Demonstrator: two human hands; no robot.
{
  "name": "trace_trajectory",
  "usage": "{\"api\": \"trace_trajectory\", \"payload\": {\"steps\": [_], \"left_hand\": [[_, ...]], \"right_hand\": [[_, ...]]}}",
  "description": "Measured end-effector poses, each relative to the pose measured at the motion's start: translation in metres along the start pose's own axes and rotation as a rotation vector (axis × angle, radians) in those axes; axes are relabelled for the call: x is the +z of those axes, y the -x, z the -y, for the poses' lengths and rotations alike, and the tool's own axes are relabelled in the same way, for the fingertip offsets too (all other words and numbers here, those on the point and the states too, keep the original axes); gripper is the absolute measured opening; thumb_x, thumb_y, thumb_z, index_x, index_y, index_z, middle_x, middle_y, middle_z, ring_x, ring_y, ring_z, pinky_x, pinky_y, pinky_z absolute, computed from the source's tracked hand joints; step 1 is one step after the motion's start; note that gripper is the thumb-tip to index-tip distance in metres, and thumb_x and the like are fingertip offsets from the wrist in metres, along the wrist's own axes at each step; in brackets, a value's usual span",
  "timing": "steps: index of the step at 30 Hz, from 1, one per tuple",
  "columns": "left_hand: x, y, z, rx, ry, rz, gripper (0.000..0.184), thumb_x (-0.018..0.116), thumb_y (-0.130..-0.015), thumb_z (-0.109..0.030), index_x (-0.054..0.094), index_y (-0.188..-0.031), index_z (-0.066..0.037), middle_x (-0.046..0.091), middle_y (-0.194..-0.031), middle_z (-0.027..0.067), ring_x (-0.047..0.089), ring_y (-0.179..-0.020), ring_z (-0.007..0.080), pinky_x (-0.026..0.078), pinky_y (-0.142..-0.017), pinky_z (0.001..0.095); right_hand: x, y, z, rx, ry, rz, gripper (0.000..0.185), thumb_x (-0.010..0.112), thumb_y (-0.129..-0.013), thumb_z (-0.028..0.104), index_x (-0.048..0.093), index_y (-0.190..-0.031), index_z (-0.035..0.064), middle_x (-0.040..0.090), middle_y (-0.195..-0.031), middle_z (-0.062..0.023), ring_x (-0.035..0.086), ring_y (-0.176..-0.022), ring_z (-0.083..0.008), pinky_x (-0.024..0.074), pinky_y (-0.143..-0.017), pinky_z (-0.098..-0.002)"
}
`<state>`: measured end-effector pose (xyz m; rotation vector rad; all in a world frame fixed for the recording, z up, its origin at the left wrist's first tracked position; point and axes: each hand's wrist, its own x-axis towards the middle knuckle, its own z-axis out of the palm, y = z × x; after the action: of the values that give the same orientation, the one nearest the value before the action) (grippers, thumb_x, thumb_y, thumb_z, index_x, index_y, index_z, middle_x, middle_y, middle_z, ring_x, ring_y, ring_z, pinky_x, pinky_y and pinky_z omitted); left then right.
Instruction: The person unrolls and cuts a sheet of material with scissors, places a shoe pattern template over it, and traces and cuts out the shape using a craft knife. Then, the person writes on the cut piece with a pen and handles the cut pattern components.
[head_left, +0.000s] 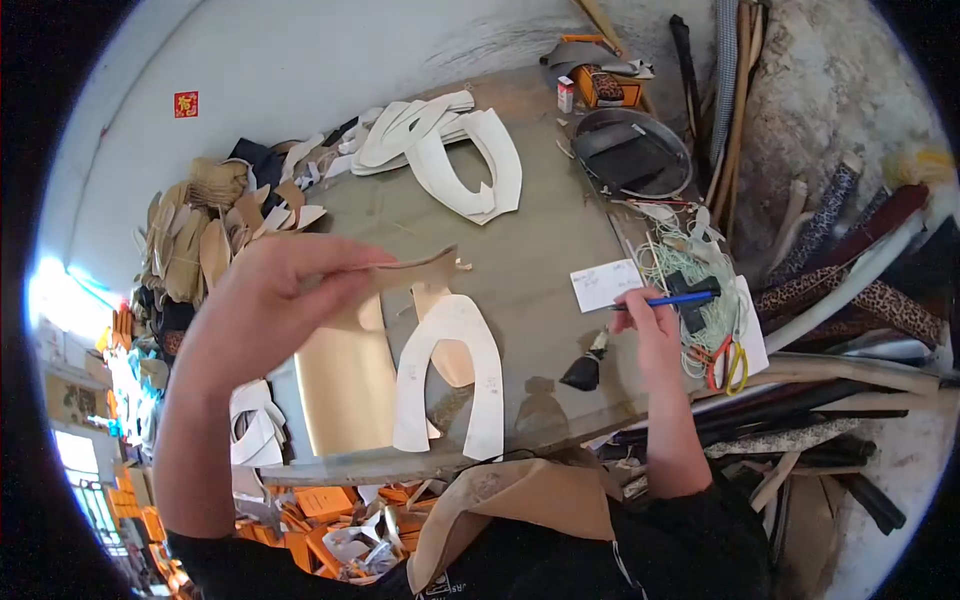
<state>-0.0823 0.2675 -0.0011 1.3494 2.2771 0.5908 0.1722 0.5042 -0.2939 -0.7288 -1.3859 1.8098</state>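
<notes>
My left hand (290, 285) is raised above the table with thumb and fingers pinched on a thin tan leather-like piece (430, 266), seen nearly edge-on. Below it lies a white U-shaped pattern (455, 320) with small handwritten marks; a tan cut piece (455, 366) shows through its opening. A rolled or curved tan sheet (345, 390) rests to the left of the pattern. On the right, my right hand (648, 325) is closed around a blue pen (687, 298), beside a white paper note (603, 280) with writing. A black-tipped brush (583, 372) lies just below.
White curved patterns (470, 165) are piled at the back. Cut scraps (215, 215) heap up at the left. A dark round tray (635, 150) stands back right, above tangled green string (690, 250) and scissors (735, 370). Fabric rolls (860, 270) crowd the right side.
</notes>
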Motion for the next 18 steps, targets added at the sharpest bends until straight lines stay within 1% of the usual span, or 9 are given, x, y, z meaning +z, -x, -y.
{"api": "trace_trajectory", "payload": {"steps": [1,2,4,5,6,8,9,16,18], "left_hand": [[-0.004,-0.010,-0.001,-0.075,0.021,0.011,0.022,0.066,-0.096,-0.002,0.074,-0.115,0.002,0.072,-0.093,0.0047,0.067,-0.087,0.0132,0.053,-0.082,0.0270],[-0.004,-0.021,0.015,0.038,0.006,-0.010,0.024,0.063,-0.099,-0.007,0.072,-0.120,0.001,0.071,-0.090,0.0034,0.066,-0.085,0.0106,0.054,-0.078,0.0258],[-0.009,-0.039,-0.004,-0.267,0.028,0.003,0.027,0.062,-0.103,-0.016,0.069,-0.124,0.000,0.068,-0.096,0.0044,0.063,-0.077,0.0084,0.055,-0.067,0.0277],[-0.009,-0.050,0.004,-0.294,0.096,0.021,0.032,0.059,-0.105,-0.020,0.066,-0.129,0.000,0.067,-0.101,0.0047,0.066,-0.085,0.0097,0.060,-0.076,0.0288],[-0.005,-0.057,0.011,-0.311,0.085,0.009,0.032,0.059,-0.105,-0.020,0.066,-0.129,0.000,0.067,-0.101,0.0047,0.066,-0.085,0.0097,0.060,-0.076,0.0288],[0.005,-0.075,0.027,-0.247,0.384,-0.032,0.034,0.060,-0.105,-0.020,0.064,-0.132,0.000,0.065,-0.100,0.0038,0.068,-0.094,0.0114,0.061,-0.087,0.0290],[0.004,-0.082,0.035,-0.247,0.420,0.023,0.042,0.057,-0.107,-0.018,0.054,-0.143,0.002,0.065,-0.124,0.0098,0.070,-0.102,0.0173,0.061,-0.094,0.0302],[-0.004,-0.123,0.047,-0.315,0.500,0.022,0.042,0.059,-0.106,-0.020,0.054,-0.142,0.002,0.063,-0.122,0.0079,0.067,-0.109,0.0165,0.060,-0.097,0.0311],[-0.007,-0.135,0.058,-0.254,0.533,-0.093,0.029,0.063,-0.099,-0.021,0.064,-0.120,-0.001,0.061,-0.104,-0.0003,0.064,-0.101,0.0092,0.058,-0.097,0.0280]], "right_hand": [[-0.013,-0.006,-0.010,0.032,0.041,-0.011,0.020,0.060,-0.106,0.021,0.067,-0.101,0.0032,0.064,-0.077,-0.0010,0.061,-0.071,-0.0102,0.0475,-0.067,-0.0260],[-0.023,-0.009,-0.016,0.076,0.051,-0.050,0.020,0.060,-0.106,0.022,0.067,-0.100,0.0036,0.064,-0.077,-0.0010,0.061,-0.070,-0.0103,0.0477,-0.066,-0.0258],[-0.037,-0.018,-0.029,0.123,0.091,-0.052,0.020,0.059,-0.106,0.022,0.065,-0.098,0.0049,0.063,-0.077,-0.0011,0.060,-0.067,-0.0101,0.0483,-0.064,-0.0249],[-0.040,-0.022,-0.036,0.128,0.079,-0.050,0.020,0.059,-0.106,0.022,0.065,-0.098,0.0049,0.063,-0.077,-0.0012,0.060,-0.067,-0.0098,0.0483,-0.064,-0.0248],[-0.042,-0.026,-0.037,0.131,0.073,-0.057,0.020,0.059,-0.106,0.022,0.065,-0.098,0.0050,0.063,-0.078,-0.0013,0.060,-0.067,-0.0095,0.0483,-0.064,-0.0247],[-0.045,-0.037,-0.039,0.137,0.043,-0.019,0.019,0.060,-0.106,0.021,0.065,-0.098,0.0048,0.063,-0.078,-0.0014,0.060,-0.067,-0.0093,0.0485,-0.064,-0.0248],[-0.045,-0.042,-0.040,0.131,0.051,-0.009,0.019,0.060,-0.106,0.022,0.065,-0.098,0.0044,0.063,-0.078,-0.0013,0.060,-0.067,-0.0092,0.0487,-0.064,-0.0249],[-0.035,-0.066,-0.045,0.124,0.110,0.044,0.020,0.060,-0.106,0.022,0.067,-0.100,0.0040,0.066,-0.080,-0.0007,0.060,-0.069,-0.0078,0.0490,-0.065,-0.0238],[-0.034,-0.067,-0.052,0.143,0.112,0.042,0.020,0.061,-0.106,0.022,0.067,-0.100,0.0041,0.066,-0.081,-0.0007,0.061,-0.070,-0.0076,0.0489,-0.066,-0.0236]]}}
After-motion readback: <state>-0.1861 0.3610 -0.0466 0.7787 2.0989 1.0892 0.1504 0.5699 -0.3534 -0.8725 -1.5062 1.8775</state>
